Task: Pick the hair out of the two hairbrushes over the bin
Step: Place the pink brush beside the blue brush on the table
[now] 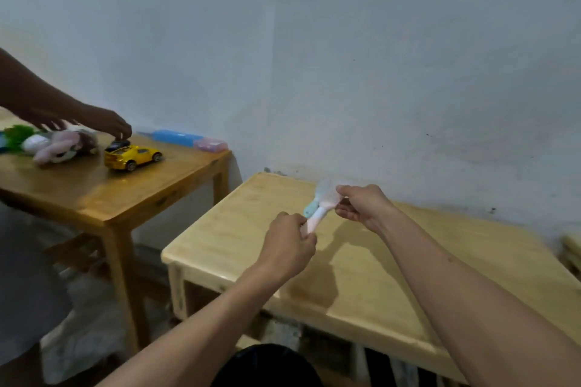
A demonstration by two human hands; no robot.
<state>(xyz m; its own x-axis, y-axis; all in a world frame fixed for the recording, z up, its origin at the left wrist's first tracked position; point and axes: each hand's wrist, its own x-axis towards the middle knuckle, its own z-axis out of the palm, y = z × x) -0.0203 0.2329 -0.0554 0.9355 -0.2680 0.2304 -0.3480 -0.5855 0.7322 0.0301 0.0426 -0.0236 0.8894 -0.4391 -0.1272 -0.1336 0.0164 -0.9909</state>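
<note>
With the left hand (290,242) clamped on the pink hairbrush (322,209) handle and right-hand fingers (342,195) pinching its head above the pale counter (239,229), loosened hair would likely miss the bin.

My brush (319,212) feels like smooth pale plastic. Under my hands the table (393,267) is light wood with a soft sheen. The car (132,156) looks glossy yellow, the plush (59,144) is fuzzy cloth.

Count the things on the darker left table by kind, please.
Toy car: 1
Plush toys: 2, maybe more; they overlap
Blue case: 1
Pink box: 1
Total: 5
</note>
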